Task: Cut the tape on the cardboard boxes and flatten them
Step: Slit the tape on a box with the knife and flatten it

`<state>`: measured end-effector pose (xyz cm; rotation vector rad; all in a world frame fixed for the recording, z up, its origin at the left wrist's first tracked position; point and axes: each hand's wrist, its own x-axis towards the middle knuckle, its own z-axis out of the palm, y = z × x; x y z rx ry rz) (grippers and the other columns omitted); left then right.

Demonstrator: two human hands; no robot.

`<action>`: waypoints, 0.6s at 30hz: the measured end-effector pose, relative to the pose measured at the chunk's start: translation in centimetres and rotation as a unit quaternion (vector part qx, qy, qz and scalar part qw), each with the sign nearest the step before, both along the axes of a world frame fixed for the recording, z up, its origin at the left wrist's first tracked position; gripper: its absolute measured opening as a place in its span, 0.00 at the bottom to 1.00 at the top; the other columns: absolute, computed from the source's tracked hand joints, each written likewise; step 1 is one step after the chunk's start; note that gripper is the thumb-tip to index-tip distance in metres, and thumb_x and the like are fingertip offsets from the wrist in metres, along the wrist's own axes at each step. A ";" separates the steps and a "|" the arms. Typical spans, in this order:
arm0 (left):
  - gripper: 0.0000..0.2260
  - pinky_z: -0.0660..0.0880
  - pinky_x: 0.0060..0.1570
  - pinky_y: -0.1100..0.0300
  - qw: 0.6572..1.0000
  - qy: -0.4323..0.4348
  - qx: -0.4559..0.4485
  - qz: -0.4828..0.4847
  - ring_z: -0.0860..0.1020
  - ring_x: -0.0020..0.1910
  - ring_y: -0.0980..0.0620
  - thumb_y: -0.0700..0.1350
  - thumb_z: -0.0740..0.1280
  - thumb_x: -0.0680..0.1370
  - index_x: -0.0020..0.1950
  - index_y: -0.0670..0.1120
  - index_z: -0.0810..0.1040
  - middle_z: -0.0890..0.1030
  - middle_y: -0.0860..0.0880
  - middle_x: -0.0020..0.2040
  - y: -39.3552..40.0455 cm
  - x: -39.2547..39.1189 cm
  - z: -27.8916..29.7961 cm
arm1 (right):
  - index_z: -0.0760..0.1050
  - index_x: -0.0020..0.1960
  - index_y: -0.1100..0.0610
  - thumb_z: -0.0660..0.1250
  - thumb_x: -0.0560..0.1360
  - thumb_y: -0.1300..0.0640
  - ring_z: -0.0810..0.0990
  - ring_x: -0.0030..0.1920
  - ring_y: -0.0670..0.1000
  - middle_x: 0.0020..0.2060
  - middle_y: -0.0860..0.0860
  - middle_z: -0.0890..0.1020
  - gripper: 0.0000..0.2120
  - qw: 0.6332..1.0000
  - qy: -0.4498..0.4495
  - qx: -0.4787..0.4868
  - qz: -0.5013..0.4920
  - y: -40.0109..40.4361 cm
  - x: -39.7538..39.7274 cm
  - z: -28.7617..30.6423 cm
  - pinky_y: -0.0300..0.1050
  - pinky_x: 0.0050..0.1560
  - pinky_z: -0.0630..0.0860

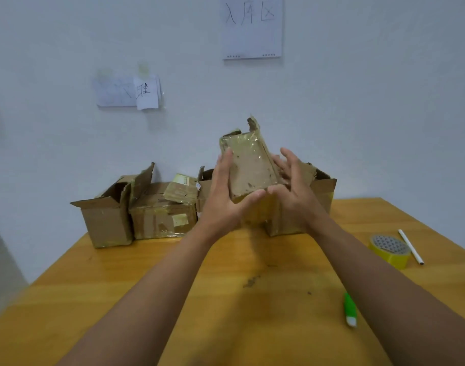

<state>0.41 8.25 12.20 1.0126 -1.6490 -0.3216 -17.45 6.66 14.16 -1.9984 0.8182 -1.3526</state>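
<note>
Holding a small taped cardboard box (250,165) up above the wooden table (147,286), I see my left hand (227,196) flat along its left side, thumb under its bottom edge. My right hand (292,188) touches the right side, fingers spread and nearly straight. More opened boxes (136,207) stand behind; a green box cutter (349,309), yellow tape roll (390,250) and pen (410,247) lie to the right.
</note>
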 end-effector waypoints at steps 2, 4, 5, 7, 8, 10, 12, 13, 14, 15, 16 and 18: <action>0.40 0.69 0.70 0.49 0.998 -0.037 -0.033 0.043 0.59 0.76 0.56 0.63 0.73 0.71 0.76 0.68 0.54 0.48 0.56 0.80 1.0 0.7 1.1 | 0.53 0.76 0.47 0.60 0.72 0.57 0.70 0.67 0.41 0.73 0.46 0.65 0.35 0.999 -0.031 0.012 0.042 1.0 0.2 1.9 0.47 0.65 0.72; 0.31 0.74 0.65 0.58 0.993 -0.012 -0.075 0.089 0.65 0.69 0.65 0.57 0.74 0.73 0.73 0.62 0.65 0.52 0.51 0.80 2.2 1.4 1.7 | 0.56 0.75 0.48 0.61 0.72 0.59 0.69 0.70 0.46 0.73 0.48 0.66 0.34 0.998 -0.009 0.003 0.055 1.6 0.7 3.1 0.47 0.67 0.71; 0.27 0.74 0.63 0.59 0.990 0.006 -0.088 0.113 0.67 0.68 0.65 0.55 0.73 0.74 0.71 0.60 0.68 0.55 0.49 0.79 2.7 1.8 1.7 | 0.56 0.76 0.49 0.63 0.73 0.60 0.68 0.70 0.46 0.73 0.49 0.66 0.34 0.998 0.013 -0.002 0.056 1.7 1.0 3.3 0.47 0.69 0.69; 0.24 0.75 0.64 0.51 0.984 0.033 -0.090 0.151 0.68 0.71 0.55 0.58 0.71 0.75 0.69 0.62 0.68 0.59 0.47 0.78 3.6 2.7 1.0 | 0.56 0.76 0.51 0.67 0.75 0.58 0.65 0.72 0.46 0.74 0.48 0.65 0.34 0.997 0.060 -0.007 0.046 1.5 1.6 3.1 0.47 0.71 0.66; 0.23 0.74 0.64 0.47 0.982 0.055 -0.082 0.164 0.68 0.72 0.50 0.61 0.70 0.74 0.67 0.66 0.67 0.60 0.48 0.77 4.1 3.2 0.5 | 0.56 0.77 0.50 0.69 0.76 0.55 0.64 0.73 0.47 0.74 0.48 0.64 0.34 0.995 0.091 -0.005 0.030 1.3 1.7 2.5 0.46 0.71 0.65; 0.21 0.73 0.65 0.44 0.975 0.124 -0.059 0.176 0.67 0.73 0.48 0.67 0.68 0.72 0.63 0.74 0.66 0.62 0.49 0.76 4.8 4.4 -0.8 | 0.55 0.77 0.48 0.70 0.75 0.45 0.63 0.73 0.50 0.75 0.48 0.63 0.37 0.983 0.181 0.004 -0.014 0.6 1.3 0.9 0.45 0.66 0.65; 0.21 0.74 0.64 0.45 0.962 0.197 -0.038 0.187 0.68 0.72 0.49 0.70 0.68 0.70 0.60 0.77 0.66 0.66 0.50 0.74 5.4 5.7 -2.5 | 0.54 0.77 0.46 0.70 0.71 0.37 0.67 0.71 0.51 0.74 0.48 0.65 0.42 0.958 0.283 0.023 -0.044 0.2 1.0 -1.3 0.47 0.64 0.68; 0.21 0.75 0.64 0.46 0.955 0.227 -0.028 0.189 0.69 0.71 0.50 0.71 0.69 0.69 0.60 0.76 0.67 0.68 0.51 0.72 5.7 6.1 -3.5 | 0.55 0.77 0.46 0.70 0.70 0.36 0.69 0.69 0.51 0.72 0.47 0.67 0.42 0.947 0.317 0.036 -0.049 0.0 0.9 -2.4 0.48 0.64 0.71; 0.22 0.75 0.63 0.46 0.948 0.252 -0.016 0.194 0.71 0.70 0.51 0.72 0.69 0.68 0.60 0.75 0.68 0.70 0.53 0.71 5.8 6.5 -4.6 | 0.57 0.76 0.47 0.70 0.71 0.37 0.71 0.67 0.50 0.70 0.47 0.69 0.40 0.941 0.332 0.044 -0.052 0.0 0.9 -3.5 0.48 0.63 0.72; 0.23 0.75 0.63 0.46 0.941 0.275 -0.002 0.196 0.72 0.68 0.51 0.72 0.69 0.68 0.60 0.74 0.69 0.72 0.54 0.69 6.0 6.7 -5.6 | 0.60 0.75 0.47 0.69 0.72 0.39 0.72 0.65 0.50 0.67 0.47 0.72 0.36 0.939 0.336 0.044 -0.054 -0.1 1.0 -4.4 0.47 0.62 0.74; 0.23 0.76 0.62 0.46 0.933 0.298 0.015 0.200 0.73 0.67 0.52 0.72 0.69 0.67 0.60 0.72 0.70 0.73 0.54 0.68 6.1 6.9 -6.7 | 0.64 0.73 0.48 0.68 0.74 0.40 0.74 0.63 0.50 0.64 0.47 0.74 0.31 0.939 0.336 0.038 -0.058 -0.3 1.1 -5.2 0.47 0.60 0.75; 0.26 0.78 0.59 0.45 0.914 0.347 0.061 0.202 0.76 0.64 0.50 0.71 0.71 0.66 0.61 0.67 0.72 0.76 0.53 0.65 6.0 7.4 -8.8 | 0.70 0.68 0.49 0.67 0.76 0.42 0.76 0.58 0.50 0.59 0.48 0.78 0.24 0.938 0.338 0.029 -0.069 -0.5 1.4 -6.3 0.47 0.56 0.77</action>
